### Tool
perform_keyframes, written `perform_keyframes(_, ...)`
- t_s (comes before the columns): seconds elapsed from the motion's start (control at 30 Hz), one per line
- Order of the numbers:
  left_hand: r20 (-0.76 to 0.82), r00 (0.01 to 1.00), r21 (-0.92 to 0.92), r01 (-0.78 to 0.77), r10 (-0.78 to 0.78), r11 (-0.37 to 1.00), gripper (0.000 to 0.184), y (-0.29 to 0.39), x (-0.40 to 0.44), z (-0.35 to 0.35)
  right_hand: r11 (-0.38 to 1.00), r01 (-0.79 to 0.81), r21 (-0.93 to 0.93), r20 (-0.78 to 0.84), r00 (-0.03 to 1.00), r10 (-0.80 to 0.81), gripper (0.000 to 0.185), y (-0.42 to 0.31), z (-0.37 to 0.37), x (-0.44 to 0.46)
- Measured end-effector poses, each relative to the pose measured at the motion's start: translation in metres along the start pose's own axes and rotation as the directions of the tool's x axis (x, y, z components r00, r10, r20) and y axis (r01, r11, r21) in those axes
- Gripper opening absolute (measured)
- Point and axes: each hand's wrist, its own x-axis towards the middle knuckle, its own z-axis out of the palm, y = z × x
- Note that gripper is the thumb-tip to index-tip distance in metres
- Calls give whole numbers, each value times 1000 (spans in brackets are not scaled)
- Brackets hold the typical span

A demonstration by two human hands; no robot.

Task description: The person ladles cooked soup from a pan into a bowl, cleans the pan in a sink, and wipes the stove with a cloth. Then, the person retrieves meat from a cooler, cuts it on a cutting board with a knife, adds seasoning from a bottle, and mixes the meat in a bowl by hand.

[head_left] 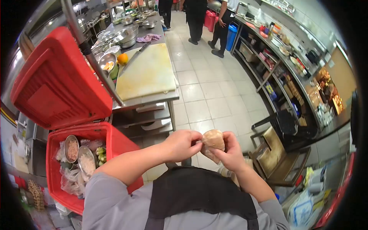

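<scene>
A small clear plastic bag [213, 140] packed with something pale and pinkish-tan is held up in front of my apron. My right hand [232, 152] wraps around its right side, with the thumb across the front. At its left edge, my left hand [182, 145] is closed in a pinch on the plastic. What exactly fills the bag I cannot make out. To my left stands a red cooler box [124, 143] with its lid [63, 82] raised. Inside are a metal bowl of pinkish shreds [71, 148], another bowl of pale food [87, 161], plastic bags [72, 180] and green vegetables [101, 155].
A cutting board [151, 73] with a long knife [134, 58] lies on the steel table beyond the cooler, near metal bowls [126, 35] and an orange [122, 58]. A wooden chair [274, 153] stands at right, below a loaded counter. Several people stand up the aisle.
</scene>
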Motion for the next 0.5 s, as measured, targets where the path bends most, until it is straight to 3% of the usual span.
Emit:
perform_keyframes(0.07,-35,999,-11,-7,6,1000,24,-25,45,-5,1000,-23,-6,-26,999,23,41,7,-39,37)
perform_keyframes(0.2,-60,997,-53,49,-52,997,22,-70,116,-21,870,-412,-272,-183,909,373,34,23,-153,74)
perform_keyframes(0.33,-18,970,-245,231,-243,942,22,-105,172,-59,827,-544,-143,-417,791,448,19,48,-223,85)
perform_keyframes(0.37,-23,954,-311,278,-300,909,23,-107,186,-71,836,-534,-123,-428,789,441,13,66,-238,87)
perform_keyframes(0.4,-27,934,-379,320,-356,868,24,-112,199,-81,848,-530,15,-449,754,480,12,90,-251,88)
perform_keyframes(0.47,-101,908,-387,341,-407,857,26,-136,227,-94,730,-682,-33,-378,685,623,14,106,-261,110)
perform_keyframes(0.5,-149,893,-418,333,-426,845,25,-152,239,-95,693,-705,-148,-313,698,644,15,111,-265,130)
